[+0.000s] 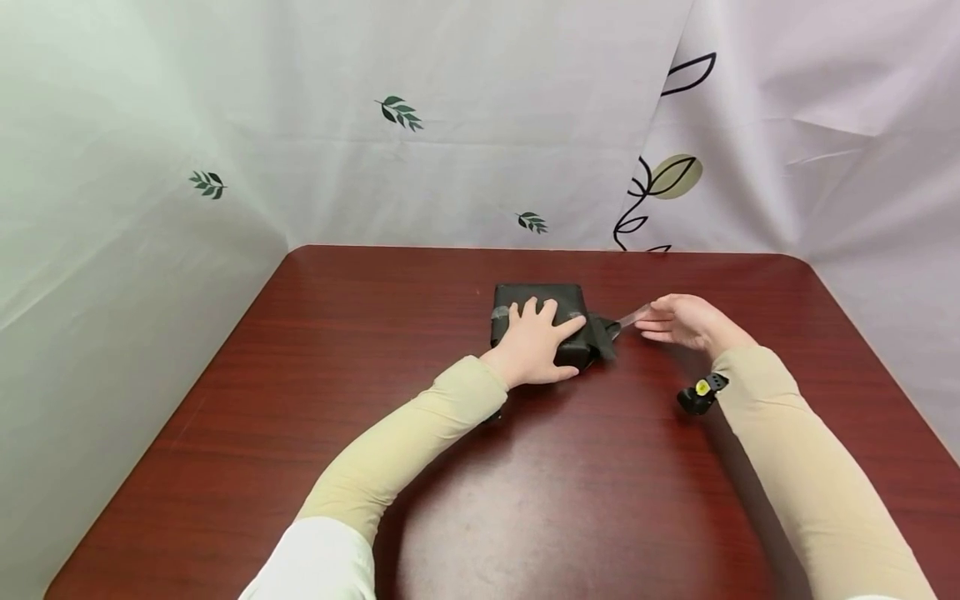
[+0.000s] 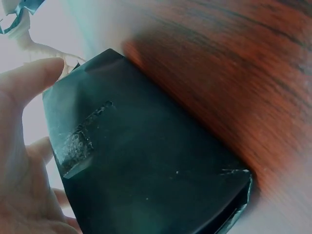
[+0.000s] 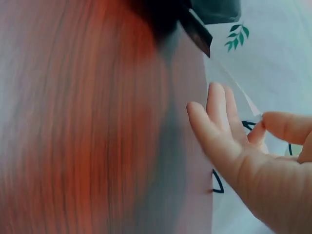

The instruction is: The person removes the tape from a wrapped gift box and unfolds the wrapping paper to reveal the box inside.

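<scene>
White leaf-printed cloth (image 1: 465,50) hangs beside and behind my reddish table (image 1: 300,383). Toward its far side sits a black box (image 1: 536,293), a flap (image 1: 601,335) sticking out rightward. My left hand (image 1: 528,346), fingers spread, rests on the box; apart from it, my right hand (image 1: 688,321) pinches clear tape (image 1: 632,318) reaching the flap.

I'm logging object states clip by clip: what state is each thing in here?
Black package: wrapped, lying on the table.
Tape patch: stuck onto the package.
Black flap: sticking out from the package.
Clear strip: extended from the flap.
Left hand: fingers spread, resting on the package.
Right hand: pinching the strip.
</scene>
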Demonstrator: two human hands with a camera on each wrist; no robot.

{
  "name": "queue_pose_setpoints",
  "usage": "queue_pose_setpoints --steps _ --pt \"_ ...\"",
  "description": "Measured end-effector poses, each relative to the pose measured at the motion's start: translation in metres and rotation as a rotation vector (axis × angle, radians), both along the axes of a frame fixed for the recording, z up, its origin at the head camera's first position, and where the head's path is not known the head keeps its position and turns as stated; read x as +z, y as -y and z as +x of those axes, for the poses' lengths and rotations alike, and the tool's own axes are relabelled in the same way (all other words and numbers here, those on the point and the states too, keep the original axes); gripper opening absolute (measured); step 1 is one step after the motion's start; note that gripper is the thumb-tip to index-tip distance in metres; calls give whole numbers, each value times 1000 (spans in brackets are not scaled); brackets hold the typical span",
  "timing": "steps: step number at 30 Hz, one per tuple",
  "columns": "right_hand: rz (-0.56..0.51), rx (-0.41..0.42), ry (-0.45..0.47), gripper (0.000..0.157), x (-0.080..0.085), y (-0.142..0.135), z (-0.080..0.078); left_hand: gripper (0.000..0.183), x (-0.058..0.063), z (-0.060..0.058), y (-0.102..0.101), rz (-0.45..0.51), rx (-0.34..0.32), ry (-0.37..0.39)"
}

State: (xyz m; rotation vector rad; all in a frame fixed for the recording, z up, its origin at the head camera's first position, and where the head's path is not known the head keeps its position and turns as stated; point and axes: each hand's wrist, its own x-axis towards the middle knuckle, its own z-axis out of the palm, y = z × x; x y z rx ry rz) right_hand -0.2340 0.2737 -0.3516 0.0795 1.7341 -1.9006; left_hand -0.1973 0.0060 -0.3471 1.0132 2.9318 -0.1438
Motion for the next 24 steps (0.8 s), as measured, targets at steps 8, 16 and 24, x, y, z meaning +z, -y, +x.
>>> queue_pose_setpoints --steps 8,16,24 --pt "-58 -194 -82 23 14 -5 4 75 1 0 0 -18 6 -5" --pt "156 -38 -228 11 21 27 8 76 3 2 1 -10 21 8" --pt "213 55 -210 44 15 57 12 74 2 2 0 -8 13 10"
